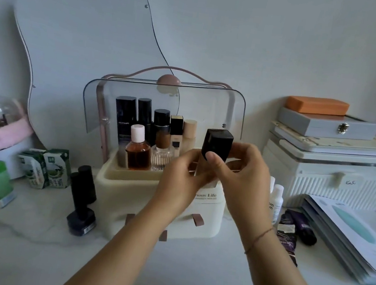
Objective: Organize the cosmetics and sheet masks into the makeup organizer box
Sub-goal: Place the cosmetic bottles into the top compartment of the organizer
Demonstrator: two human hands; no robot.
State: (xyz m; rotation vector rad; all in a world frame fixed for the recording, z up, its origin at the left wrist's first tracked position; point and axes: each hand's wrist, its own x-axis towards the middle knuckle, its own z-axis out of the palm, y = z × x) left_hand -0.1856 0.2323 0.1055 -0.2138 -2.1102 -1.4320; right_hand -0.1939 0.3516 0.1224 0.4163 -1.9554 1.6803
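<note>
**Both hands on a black-capped bottle in front of the organizer**

I see both hands raised just in front of the makeup organizer (pixel 159 194), which sits on the white table (pixel 188 264) with its clear lid (pixel 163 104) swung up and open. My left hand (pixel 180 178) is curled around the beige lower body of a foundation bottle (pixel 214 156), fingers closed on it from the left. My right hand (pixel 241 172) grips the same bottle from the right, with the thumb pressed against the base of its square black cap. The bottle stands nearly upright, tilted slightly, held over the right part of the organizer's upper tray; I cannot tell whether its bottom touches the tray.

Already standing in the tray, toward the left and back, I see two tall black bottles (pixel 135 115), an amber bottle with a pink cap (pixel 137 152), a ribbed glass perfume bottle (pixel 161 155) and a few slim beige tubes behind it.

On the table to the left of the organizer lie a black cylinder (pixel 84 184) and a black jar (pixel 81 220), with green cartons (pixel 46 167) further left. To the right I see a small white bottle (pixel 276 199), purple tubes (pixel 301 226) and a fanned stack of sheet masks (pixel 348 237), all outside the organizer.
</note>
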